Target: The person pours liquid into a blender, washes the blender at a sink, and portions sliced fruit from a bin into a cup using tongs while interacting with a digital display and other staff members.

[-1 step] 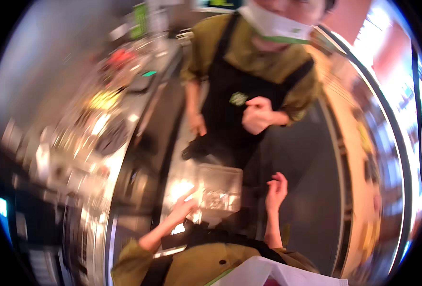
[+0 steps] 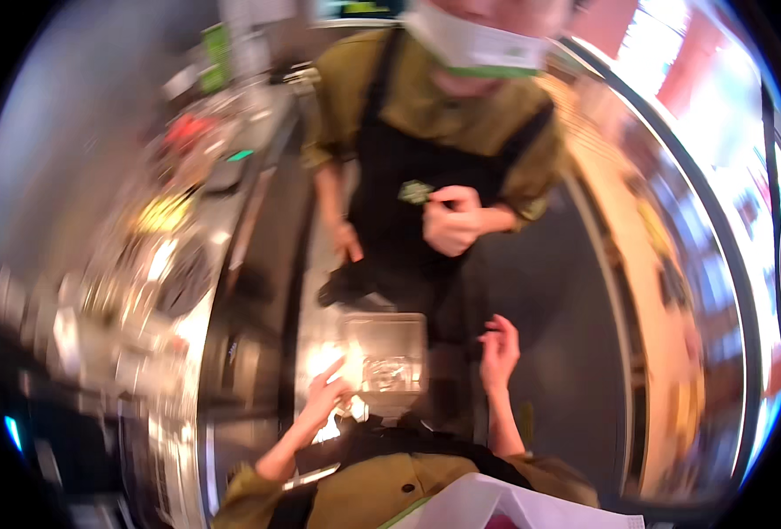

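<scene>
In front of me stands a clear rectangular container (image 2: 421, 353) with shiny, see-through contents too blurred to name. My left hand (image 2: 325, 392) is beside its left side, fingers stretched loosely forward. Whether it touches the container I cannot tell. To the container's right, my right hand (image 2: 500, 353) is raised in the air, fingers apart and slightly bent, with nothing seen in it. Facing me is a person in a black apron (image 2: 390, 229). That person's one hand (image 2: 453, 220) is closed in front of the chest, and the other hand (image 2: 346, 241) hangs low.
A long counter (image 2: 198, 326) on the left carries blurred goods, among them a red item (image 2: 188, 130) and a yellow item (image 2: 165, 212). Along the right runs a wooden counter (image 2: 615, 207). Dark floor (image 2: 554, 291) lies between the person and that counter.
The whole scene has shifted left in the picture, as my head has turned. Both my hands keep much the same pose; the facing person's hands also look little changed.
</scene>
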`<action>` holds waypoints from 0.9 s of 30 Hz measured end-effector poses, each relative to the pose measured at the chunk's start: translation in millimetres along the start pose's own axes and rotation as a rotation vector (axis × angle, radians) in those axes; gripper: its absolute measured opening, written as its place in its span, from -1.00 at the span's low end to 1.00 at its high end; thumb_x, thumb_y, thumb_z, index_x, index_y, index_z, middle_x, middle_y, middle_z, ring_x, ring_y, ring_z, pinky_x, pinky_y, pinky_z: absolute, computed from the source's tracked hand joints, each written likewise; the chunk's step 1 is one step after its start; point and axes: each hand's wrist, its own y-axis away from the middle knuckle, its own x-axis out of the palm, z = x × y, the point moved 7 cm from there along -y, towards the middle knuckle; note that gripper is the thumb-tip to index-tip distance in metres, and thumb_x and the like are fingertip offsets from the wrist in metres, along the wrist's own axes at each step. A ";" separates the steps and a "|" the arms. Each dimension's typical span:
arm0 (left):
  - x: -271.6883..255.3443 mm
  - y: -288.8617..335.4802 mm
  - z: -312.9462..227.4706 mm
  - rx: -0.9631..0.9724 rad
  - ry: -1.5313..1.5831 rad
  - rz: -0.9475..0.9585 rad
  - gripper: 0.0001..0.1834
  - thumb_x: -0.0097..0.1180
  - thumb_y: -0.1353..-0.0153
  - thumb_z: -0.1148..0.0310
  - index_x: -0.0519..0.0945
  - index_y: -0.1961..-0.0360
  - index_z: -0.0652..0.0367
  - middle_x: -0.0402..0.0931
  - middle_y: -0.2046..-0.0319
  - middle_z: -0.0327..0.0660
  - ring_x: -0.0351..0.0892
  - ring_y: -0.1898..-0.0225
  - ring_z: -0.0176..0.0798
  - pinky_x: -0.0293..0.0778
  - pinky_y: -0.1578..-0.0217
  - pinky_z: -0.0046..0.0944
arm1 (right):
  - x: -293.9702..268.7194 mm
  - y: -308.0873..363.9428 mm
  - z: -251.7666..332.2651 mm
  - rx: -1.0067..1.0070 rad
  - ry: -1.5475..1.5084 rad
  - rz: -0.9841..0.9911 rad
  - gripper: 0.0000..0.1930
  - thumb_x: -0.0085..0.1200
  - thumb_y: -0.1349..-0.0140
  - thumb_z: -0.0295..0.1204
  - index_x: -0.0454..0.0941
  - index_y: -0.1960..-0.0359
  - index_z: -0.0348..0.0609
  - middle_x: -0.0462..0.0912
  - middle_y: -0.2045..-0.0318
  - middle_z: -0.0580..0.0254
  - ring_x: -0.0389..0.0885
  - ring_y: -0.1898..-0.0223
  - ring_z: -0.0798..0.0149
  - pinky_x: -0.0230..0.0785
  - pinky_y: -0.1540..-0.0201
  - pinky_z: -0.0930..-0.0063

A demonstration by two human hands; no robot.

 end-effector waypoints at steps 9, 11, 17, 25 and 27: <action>-35.4 -110.5 -15.1 -0.060 -0.049 0.031 -0.41 -0.20 0.03 0.44 0.12 -0.11 0.33 0.34 0.58 -0.18 0.31 0.65 -0.33 0.34 0.60 -0.33 | -6.1 -28.4 116.3 -0.481 -0.004 0.258 -0.66 -0.14 -0.13 -0.18 0.44 0.58 -0.21 0.39 0.72 0.26 0.39 0.70 0.29 0.19 0.65 0.51; -42.0 -130.0 -31.7 -0.022 -0.056 0.050 -0.40 -0.19 0.04 0.45 0.12 -0.11 0.32 0.34 0.58 -0.19 0.31 0.64 -0.32 0.35 0.59 -0.32 | 44.1 -35.4 144.5 -0.554 -0.294 0.329 -0.50 -0.28 -0.16 0.00 0.42 0.63 -0.20 0.35 0.78 0.29 0.35 0.77 0.33 0.14 0.72 0.49; -55.3 -210.3 -76.0 -0.047 -0.196 0.302 -0.37 -0.17 0.08 0.45 0.11 -0.12 0.30 0.33 0.58 -0.19 0.31 0.62 -0.31 0.37 0.54 -0.28 | 162.3 3.4 183.9 -0.577 -0.385 0.039 -0.38 -0.36 -0.16 0.08 0.40 0.74 -0.24 0.28 0.87 0.39 0.26 0.83 0.40 0.08 0.77 0.58; -64.7 -229.8 -105.5 0.014 -0.152 0.267 -0.33 -0.13 0.12 0.46 0.09 -0.12 0.27 0.32 0.58 -0.20 0.32 0.60 -0.29 0.40 0.48 -0.23 | 244.0 -14.8 196.7 -0.632 -0.446 0.290 -0.62 -0.13 -0.14 -0.21 0.41 0.72 -0.20 0.40 0.76 0.27 0.37 0.73 0.27 0.13 0.69 0.48; -82.4 -240.8 -113.9 0.029 -0.118 0.212 -0.32 -0.13 0.14 0.46 0.08 -0.13 0.26 0.32 0.58 -0.21 0.32 0.59 -0.29 0.41 0.47 -0.22 | 274.0 -29.2 188.4 -0.591 -0.507 0.368 -0.67 -0.09 -0.11 -0.28 0.41 0.72 -0.21 0.41 0.75 0.27 0.37 0.72 0.28 0.13 0.68 0.48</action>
